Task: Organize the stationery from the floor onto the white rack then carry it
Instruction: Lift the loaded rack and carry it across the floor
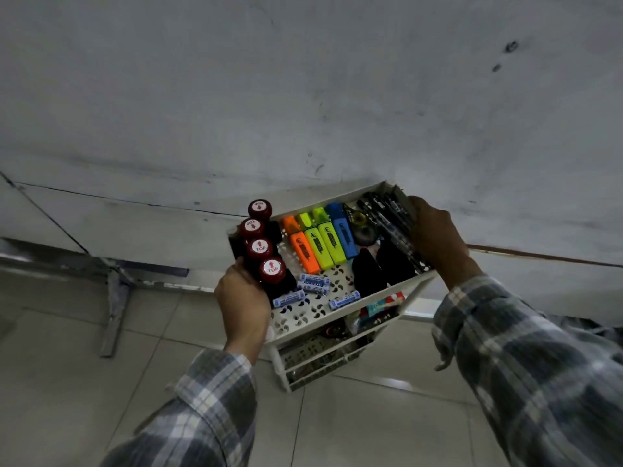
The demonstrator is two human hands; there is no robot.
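Note:
The white rack is held up off the tiled floor, tilted slightly. My left hand grips its left side and my right hand grips its right side. On its perforated top shelf stand several red-capped stamps marked TOP along the left edge. Beside them lie highlighters in orange, yellow, green and blue, a tape roll, black pens at the right, black items and several blue batteries. Lower shelves hold more items, partly hidden.
A grey wall fills the upper view, close behind the rack. A metal frame leg stands on the tiled floor at the left. My plaid sleeves reach in from below.

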